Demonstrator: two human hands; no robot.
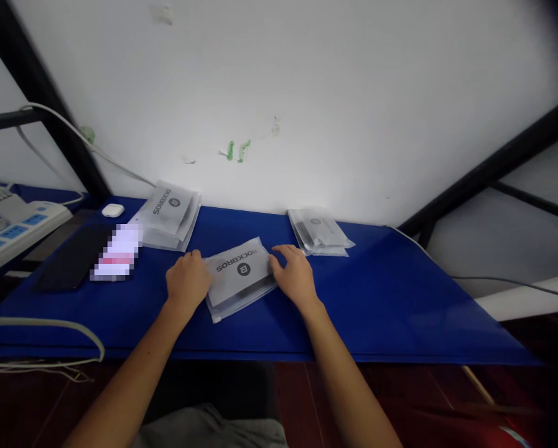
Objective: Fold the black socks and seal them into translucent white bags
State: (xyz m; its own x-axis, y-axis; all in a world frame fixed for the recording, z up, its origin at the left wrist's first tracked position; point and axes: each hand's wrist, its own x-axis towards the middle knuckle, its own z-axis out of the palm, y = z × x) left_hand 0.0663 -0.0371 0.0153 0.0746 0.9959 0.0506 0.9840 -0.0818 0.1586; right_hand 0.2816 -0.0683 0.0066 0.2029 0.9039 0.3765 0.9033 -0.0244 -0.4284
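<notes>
A frosted white zip bag (236,264) with dark ROCKBROS lettering and a round logo sits at a slant over the blue table, between my two hands. My left hand (188,278) is closed at the bag's left end, its fingers curled and their tips partly hidden. At the opposite end, my right hand (297,274) grips the right edge, the thumb on the front face and the index finger beside the upper corner. The bag's lower flap faces me, and a dark strip shows through the plastic.
Similar bags are stacked at the back left (167,214) and back right (320,231) of the blue table (376,305). Left are a black flat device (76,258), a blurred-out phone (117,252), a white earbud case (113,210) and a power strip (22,233). A white wall (353,124) rises behind.
</notes>
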